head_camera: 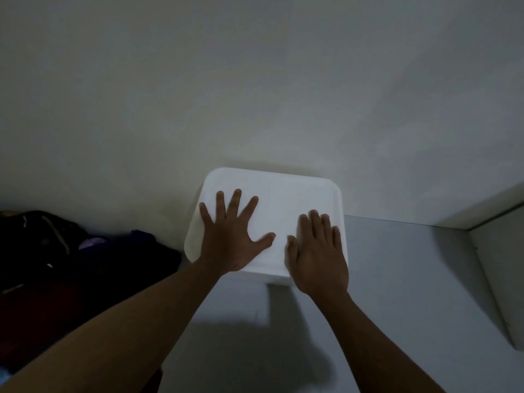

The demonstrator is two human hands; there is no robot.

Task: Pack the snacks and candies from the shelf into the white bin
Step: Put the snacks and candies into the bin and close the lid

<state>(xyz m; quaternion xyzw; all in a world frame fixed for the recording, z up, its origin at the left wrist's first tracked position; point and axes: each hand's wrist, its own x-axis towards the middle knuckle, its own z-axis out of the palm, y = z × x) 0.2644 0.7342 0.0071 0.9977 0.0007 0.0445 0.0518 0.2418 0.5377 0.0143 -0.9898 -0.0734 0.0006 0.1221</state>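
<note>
The white bin [279, 191] stands against a pale wall with its flat white lid on. My left hand [229, 236] lies flat on the lid's left half with the fingers spread wide. My right hand [319, 251] lies flat on the lid's right front part, fingers straight and close together. Both palms press on the lid. The bin's inside is hidden. No snacks or candies show in this view.
A grey floor [397, 279] lies under and right of the bin. A white ledge or shelf edge [493, 228] runs along the right. Dark bags and clothes [71, 251] are piled at the left. The room is dim.
</note>
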